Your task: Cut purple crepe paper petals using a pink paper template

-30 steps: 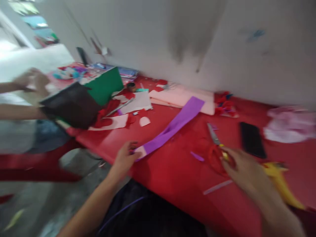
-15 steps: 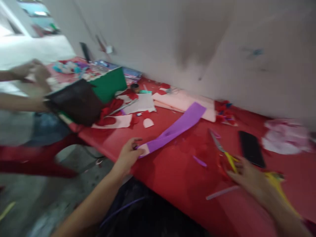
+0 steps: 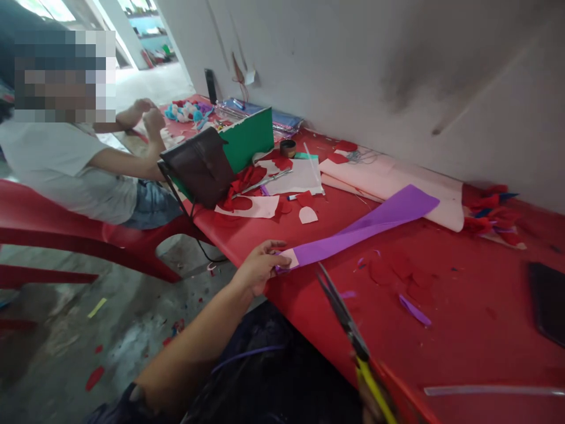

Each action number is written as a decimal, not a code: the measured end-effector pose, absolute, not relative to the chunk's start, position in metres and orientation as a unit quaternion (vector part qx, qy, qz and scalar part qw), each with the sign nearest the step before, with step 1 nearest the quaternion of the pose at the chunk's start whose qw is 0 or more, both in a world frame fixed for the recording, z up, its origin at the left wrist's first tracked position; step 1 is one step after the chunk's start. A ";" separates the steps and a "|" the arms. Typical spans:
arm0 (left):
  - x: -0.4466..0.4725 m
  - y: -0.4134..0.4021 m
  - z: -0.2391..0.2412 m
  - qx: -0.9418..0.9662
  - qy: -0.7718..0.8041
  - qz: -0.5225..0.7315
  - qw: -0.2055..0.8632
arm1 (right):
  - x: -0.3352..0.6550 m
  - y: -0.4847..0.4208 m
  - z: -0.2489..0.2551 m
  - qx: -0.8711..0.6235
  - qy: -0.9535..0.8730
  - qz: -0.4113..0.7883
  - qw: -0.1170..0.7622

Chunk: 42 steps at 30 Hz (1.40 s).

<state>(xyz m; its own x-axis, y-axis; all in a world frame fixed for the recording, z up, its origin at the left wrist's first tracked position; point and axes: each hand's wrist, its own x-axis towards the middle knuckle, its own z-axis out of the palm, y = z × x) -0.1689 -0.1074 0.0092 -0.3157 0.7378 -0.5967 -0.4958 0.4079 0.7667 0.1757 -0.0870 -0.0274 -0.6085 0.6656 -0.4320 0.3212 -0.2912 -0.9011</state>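
My left hand pinches the near end of a long purple paper strip. The strip lies across the red table and reaches back onto a pink sheet. Scissors with yellow and red handles are raised over the table's near edge, blades slightly apart and pointing up toward the strip's near end. Only a sliver of my right hand shows at the bottom edge, wrapped on the scissor handles. Small red and purple paper scraps lie right of the blades.
A co-worker sits on a red chair at the left, hands up over the table's far end. A brown pouch, green card, white sheets and red cut-outs crowd the left. A black phone lies at the right, a clear strip near the front.
My right hand has lifted the scissors off the table and brought them left, toward the strip's near end. My left hand kept its hold. The view has turned left and sharpened.
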 end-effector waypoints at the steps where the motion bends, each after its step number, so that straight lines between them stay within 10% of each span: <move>1: -0.169 -0.108 0.009 0.094 0.606 0.538 0.578 | 0.167 -0.089 -0.027 -0.419 -0.571 0.698 0.105; 27: -0.163 -0.116 0.003 0.058 0.556 0.561 0.610 | 0.065 -0.119 -0.006 -0.417 -0.334 0.837 -0.116; 42: -0.167 -0.115 0.000 0.051 0.552 0.563 0.612 | 0.054 -0.151 0.007 -0.542 -0.347 0.754 0.130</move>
<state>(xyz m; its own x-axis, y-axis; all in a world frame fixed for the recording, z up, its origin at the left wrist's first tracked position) -0.1668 -0.1150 0.0004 -0.2446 0.7460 -0.6194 -0.6340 0.3602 0.6843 0.0537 -0.1507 0.0066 -0.3782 0.5721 -0.7278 0.1801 -0.7257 -0.6640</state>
